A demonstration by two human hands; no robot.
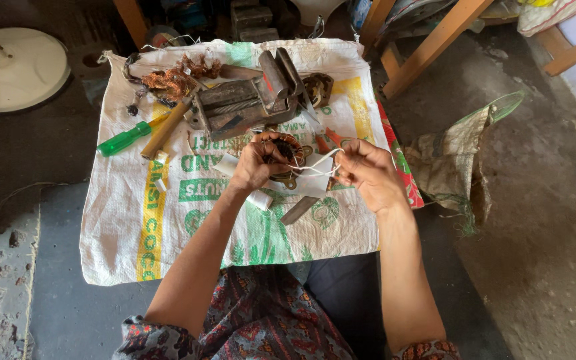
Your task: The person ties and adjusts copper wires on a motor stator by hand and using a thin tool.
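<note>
A small motor stator (287,157) is gripped in the closed left hand (256,163) while white cord (320,162) is pinched taut by the right hand (366,172); lacing appears under way, steady tension being judged necessary.

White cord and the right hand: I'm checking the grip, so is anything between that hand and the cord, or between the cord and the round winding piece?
Nothing visible does. The right hand pinches the white cord, which runs bare across to the round winding piece held by the left hand.

A floor workshop: bench vise (248,103), screwdriver (128,138), scrap copper wire (175,80).
</note>
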